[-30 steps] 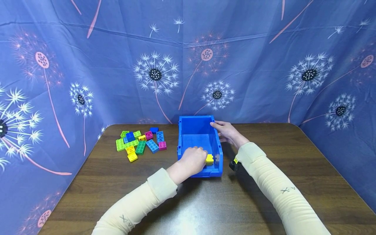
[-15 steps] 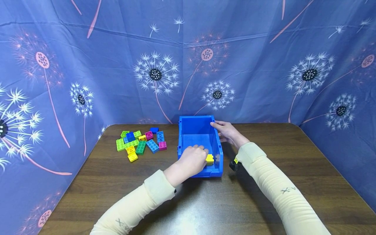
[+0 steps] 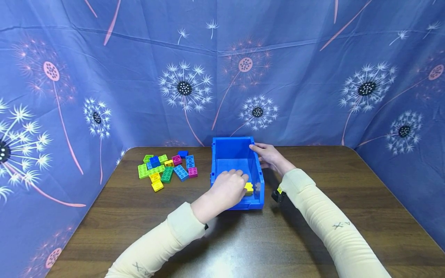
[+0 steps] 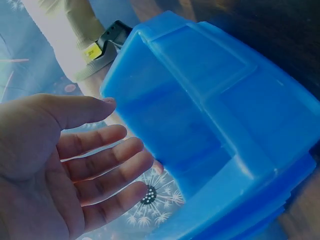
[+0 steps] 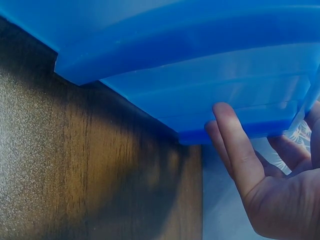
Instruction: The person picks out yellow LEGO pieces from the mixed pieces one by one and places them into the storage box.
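A blue plastic storage bin (image 3: 234, 152) stands at the middle of the table, its low front toward me. My left hand (image 3: 227, 189) is over the front part of the bin. In the left wrist view its palm faces the camera, with the fingers (image 4: 107, 172) loosely bent and nothing between them. Beside it, a yellow toy brick (image 3: 248, 189) lies inside the bin, partly hidden by the hand. My right hand (image 3: 271, 156) holds the bin's right wall, thumb at the rim. In the right wrist view its fingers (image 5: 232, 135) lie against the outside of that wall.
Left of the bin lies a loose group of toy bricks, among them a green brick (image 3: 167, 174), a blue brick (image 3: 180, 172), a magenta brick (image 3: 192, 172) and a yellow brick (image 3: 157, 186). Behind the table (image 3: 313, 216) hangs a blue dandelion-print cloth (image 3: 299, 77).
My left forearm has swung slightly left and down, and the left hand has risen a little over the bin. The right hand, bin and bricks have stayed put.
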A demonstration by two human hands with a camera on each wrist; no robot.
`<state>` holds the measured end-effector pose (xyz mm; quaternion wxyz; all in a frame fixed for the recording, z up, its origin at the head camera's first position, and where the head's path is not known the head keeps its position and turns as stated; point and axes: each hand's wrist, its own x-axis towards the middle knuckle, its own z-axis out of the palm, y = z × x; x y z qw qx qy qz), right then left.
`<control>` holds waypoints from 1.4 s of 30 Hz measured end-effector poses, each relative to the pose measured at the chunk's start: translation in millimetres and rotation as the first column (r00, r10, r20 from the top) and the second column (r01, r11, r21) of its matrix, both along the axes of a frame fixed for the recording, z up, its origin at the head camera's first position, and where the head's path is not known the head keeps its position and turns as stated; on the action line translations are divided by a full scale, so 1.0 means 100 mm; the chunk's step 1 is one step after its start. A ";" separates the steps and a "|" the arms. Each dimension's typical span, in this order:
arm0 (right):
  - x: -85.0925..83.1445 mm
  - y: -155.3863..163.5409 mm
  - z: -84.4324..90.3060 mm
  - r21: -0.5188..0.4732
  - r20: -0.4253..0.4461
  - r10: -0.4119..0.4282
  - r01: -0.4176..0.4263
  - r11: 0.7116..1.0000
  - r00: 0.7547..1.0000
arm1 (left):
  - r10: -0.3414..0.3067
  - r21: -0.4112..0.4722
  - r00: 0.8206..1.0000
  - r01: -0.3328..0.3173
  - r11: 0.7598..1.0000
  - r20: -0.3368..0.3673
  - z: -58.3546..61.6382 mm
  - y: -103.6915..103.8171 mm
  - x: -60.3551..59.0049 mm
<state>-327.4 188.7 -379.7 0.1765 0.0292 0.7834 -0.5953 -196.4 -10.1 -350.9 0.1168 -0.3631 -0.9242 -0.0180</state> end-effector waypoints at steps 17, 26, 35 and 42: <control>0.00 0.00 -0.01 0.006 -0.016 0.007 -0.006 1.000 1.000 | 0.009 0.063 1.000 -0.009 0.998 0.007 0.10 -0.12 0.07; -0.01 0.00 -0.02 0.027 -0.028 0.001 0.000 1.000 1.000 | 0.047 0.080 0.999 -0.047 0.996 0.006 0.14 -0.23 0.08; 0.00 0.00 -0.03 0.027 -0.034 0.000 0.001 1.000 0.999 | 0.046 0.128 0.999 -0.042 0.991 -0.028 0.19 -0.34 0.10; 0.00 0.00 -0.04 0.035 -0.028 -0.006 0.007 0.999 1.000 | 0.074 0.168 0.996 -0.063 0.984 -0.057 0.21 -0.42 0.10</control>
